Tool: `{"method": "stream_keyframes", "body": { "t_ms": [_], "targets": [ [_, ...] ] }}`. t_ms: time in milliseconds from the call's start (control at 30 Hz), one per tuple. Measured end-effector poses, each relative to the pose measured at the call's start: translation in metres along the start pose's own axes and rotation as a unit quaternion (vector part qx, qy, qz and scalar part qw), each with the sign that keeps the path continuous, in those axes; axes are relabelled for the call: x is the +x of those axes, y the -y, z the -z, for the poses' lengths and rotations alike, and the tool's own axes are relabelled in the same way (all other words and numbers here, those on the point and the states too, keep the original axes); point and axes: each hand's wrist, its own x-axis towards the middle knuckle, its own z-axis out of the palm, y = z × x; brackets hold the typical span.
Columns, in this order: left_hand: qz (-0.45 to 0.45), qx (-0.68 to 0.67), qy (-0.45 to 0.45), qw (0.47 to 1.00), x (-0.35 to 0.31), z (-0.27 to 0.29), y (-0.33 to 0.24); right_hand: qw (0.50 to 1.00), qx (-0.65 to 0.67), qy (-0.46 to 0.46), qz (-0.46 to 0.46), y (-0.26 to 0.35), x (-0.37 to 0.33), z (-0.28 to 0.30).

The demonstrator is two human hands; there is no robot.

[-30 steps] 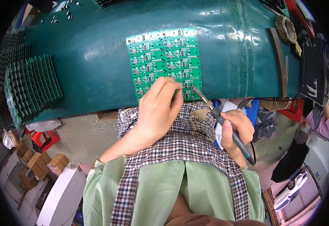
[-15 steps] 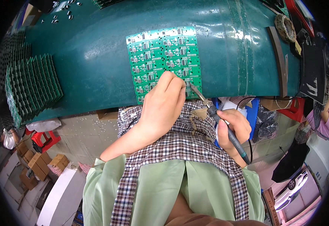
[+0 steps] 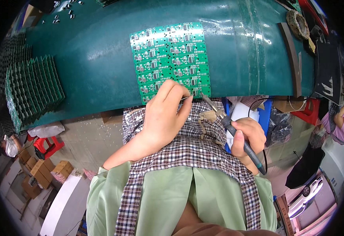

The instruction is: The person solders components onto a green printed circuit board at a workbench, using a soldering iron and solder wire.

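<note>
Right hand [image 3: 248,134] grips a grey soldering iron [image 3: 226,120], left [image 3: 166,112] something thin [image 3: 186,97], at a gridded green circuit board [image 3: 170,59].

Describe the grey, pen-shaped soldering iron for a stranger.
Find the glossy green tabletop, then the flat green circuit-board panel at its near edge. Off the panel's near right corner, the bare right hand holds the soldering iron. Its metal tip and teal tail set it apart.
</note>
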Motion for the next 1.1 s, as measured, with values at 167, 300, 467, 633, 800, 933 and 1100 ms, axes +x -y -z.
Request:
{"method": "stream_keyframes", "body": {
  "t_ms": [167,300,467,633,800,933,1100],
  "targets": [
    [0.006,-0.008,0.006,1.0,-0.001,-0.004,0.001,1.0,0.004,0.021,-0.009,0.0,0.002,-0.002],
    [0.0,0.001,0.006,1.0,0.0,-0.006,0.001,1.0,-0.001,0.028,-0.002,0.0,0.003,-0.003],
    [-0.014,0.009,-0.005,1.0,-0.001,-0.009,0.003,0.999,0.005,0.031,-0.006,0.0,0.001,-0.004],
    [-0.087,0.161,0.006,0.983,0.0,-0.006,-0.001,0.999,0.003,0.034,-0.002,0.002,-0.002,-0.004],
    [-0.101,0.156,0.005,0.983,0.001,-0.008,-0.002,1.0,-0.007,0.016,0.021,0.001,-0.01,-0.003],
    [-0.049,0.04,0.008,0.998,-0.002,-0.002,0.003,1.0,-0.014,0.015,0.022,0.003,-0.009,0.002],
    [0.165,-0.254,0.035,0.952,-0.013,0.035,0.014,0.999,0.017,-0.035,-0.03,0.004,-0.008,0.0]
  ]
}}
